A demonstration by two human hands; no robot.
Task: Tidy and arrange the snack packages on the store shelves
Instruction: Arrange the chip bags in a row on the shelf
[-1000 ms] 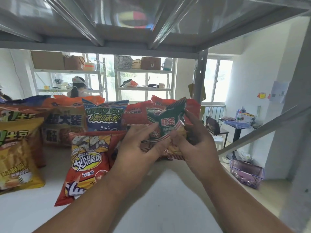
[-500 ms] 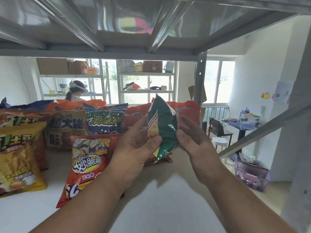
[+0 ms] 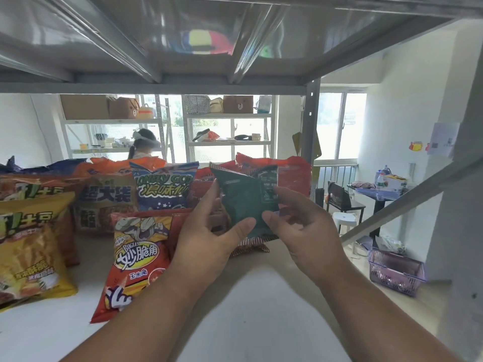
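A small dark green snack bag (image 3: 247,202) stands upright above the white shelf board (image 3: 235,309), its printed back turned toward me. My left hand (image 3: 209,239) holds its left side, thumb across the lower front. My right hand (image 3: 300,228) pinches its right edge between thumb and fingers. A red Bugles bag (image 3: 136,257) lies just left of my left hand. Behind it stand a blue bag (image 3: 162,189), orange bags (image 3: 104,199) and red bags (image 3: 290,176). Yellow chip bags (image 3: 28,246) lean at the far left.
A grey steel shelf (image 3: 183,48) runs low overhead, with a post (image 3: 311,126) at the back right and a diagonal brace (image 3: 407,197). A purple basket (image 3: 394,270) sits on the floor to the right. Another person stands by far shelving (image 3: 146,142).
The green bag was lifted from against the red bags and turned round, from its front through edge-on to its back facing me. Both hands shifted their hold on its sides.
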